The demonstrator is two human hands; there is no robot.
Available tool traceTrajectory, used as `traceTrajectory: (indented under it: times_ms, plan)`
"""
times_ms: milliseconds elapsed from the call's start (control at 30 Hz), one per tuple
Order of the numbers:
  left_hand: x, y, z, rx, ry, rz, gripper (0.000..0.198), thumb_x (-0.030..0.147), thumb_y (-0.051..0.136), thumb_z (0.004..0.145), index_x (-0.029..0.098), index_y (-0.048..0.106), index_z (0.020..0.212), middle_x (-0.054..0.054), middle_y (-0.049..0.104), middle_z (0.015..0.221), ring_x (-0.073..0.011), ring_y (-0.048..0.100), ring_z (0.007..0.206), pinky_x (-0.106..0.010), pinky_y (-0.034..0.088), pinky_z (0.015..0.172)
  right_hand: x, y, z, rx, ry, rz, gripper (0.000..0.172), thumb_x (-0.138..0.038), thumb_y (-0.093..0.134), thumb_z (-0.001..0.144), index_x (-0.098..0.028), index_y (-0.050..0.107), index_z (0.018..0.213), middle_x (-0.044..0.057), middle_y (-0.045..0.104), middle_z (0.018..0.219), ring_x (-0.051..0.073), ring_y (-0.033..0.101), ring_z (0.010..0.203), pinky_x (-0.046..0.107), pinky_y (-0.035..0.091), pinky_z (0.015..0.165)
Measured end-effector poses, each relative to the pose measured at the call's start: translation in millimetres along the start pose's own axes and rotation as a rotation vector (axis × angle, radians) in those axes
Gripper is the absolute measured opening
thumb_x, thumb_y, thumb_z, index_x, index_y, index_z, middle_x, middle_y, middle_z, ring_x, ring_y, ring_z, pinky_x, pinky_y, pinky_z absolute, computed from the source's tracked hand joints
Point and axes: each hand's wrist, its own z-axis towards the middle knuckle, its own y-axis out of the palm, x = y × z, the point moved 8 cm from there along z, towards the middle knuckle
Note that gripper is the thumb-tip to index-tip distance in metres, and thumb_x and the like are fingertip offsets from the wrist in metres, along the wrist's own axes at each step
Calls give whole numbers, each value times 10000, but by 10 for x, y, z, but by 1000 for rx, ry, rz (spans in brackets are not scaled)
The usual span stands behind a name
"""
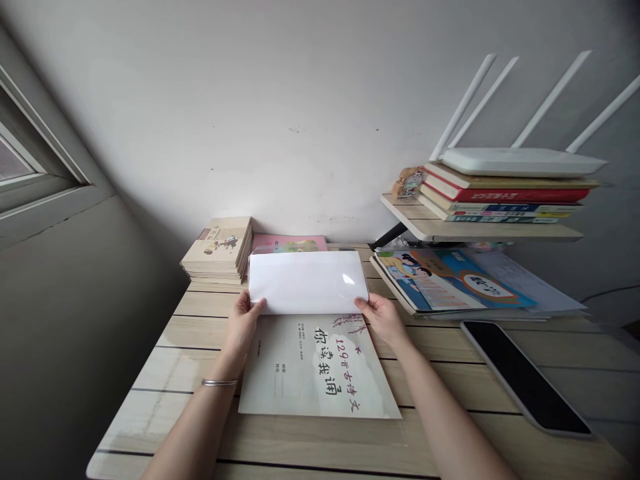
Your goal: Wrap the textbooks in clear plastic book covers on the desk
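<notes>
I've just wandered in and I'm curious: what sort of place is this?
Probably a study desk, perhaps at home: a lettered booklet lies on it, small books are stacked at the back left, and a white router sits on more books at the right.

— How is the back closed off?
— By a pale wall [280, 120], which is dotted with dark specks
— Is a window [15, 160] seen?
— At the upper left, above a side wall [75, 307] left in deep shade
— And the furniture?
— A table [170, 363] surfaced in pale wood grain, crossed by dark lines; above its right rear, a shelf [480, 231] is propped by a black bracket [389, 237]
— How is it lit?
— Softly: the wall is dimmed toward the right, a sheen is cast on the table's left
</notes>
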Motion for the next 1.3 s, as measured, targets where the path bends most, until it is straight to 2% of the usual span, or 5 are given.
traceTrajectory:
  times_ms: [300, 533, 667, 1067, 1300]
  plan:
    - [17, 4, 11, 41, 46, 71, 312, 380, 703, 674, 157, 646, 884, -42, 694, 864, -204, 611, 860, -298, 456, 790, -43, -13, 0, -76, -10, -11, 494, -593, 708, 632, -157, 703, 865, 98, 733, 880, 253, 661, 812, 368, 521, 750]
    - [-4, 24, 37, -107, -18, 1, 496, 260, 815, 534, 153, 624, 978, -68, 685, 978, -216, 618, 893, -304, 476, 793, -49, -50, -21, 21, -24, -24, 458, -595, 708, 630, -164, 709, 784, 100, 741, 860, 262, 670, 814, 400, 524, 785]
    - [-28, -4, 56, -77, -25, 41, 465, 261, 815, 523, 150, 619, 930, -44, 682, 885, -195, 607, 822, -286, 470, 742, -111, -57, -38, 36, -52, -86, 454, -602, 684, 656, -172, 715, 798, 95, 743, 854, 272, 671, 815, 403, 525, 782]
    - [12, 11, 48, -80, 9, 57, 384, 283, 763, 601, 152, 635, 939, -68, 686, 960, -216, 611, 899, -320, 459, 821, -149, -57, -24, -46, -80, -159, 434, -558, 661, 702, -165, 714, 879, 94, 740, 901, 268, 664, 850, 389, 515, 788]
    - [-8, 3, 85, -35, 43, 55, 353, 312, 756, 593, 153, 649, 890, -46, 697, 866, -209, 612, 852, -329, 455, 823, -142, -88, -21, 12, -92, -187, 473, -622, 632, 693, -172, 715, 813, 103, 744, 854, 278, 669, 809, 405, 518, 776]
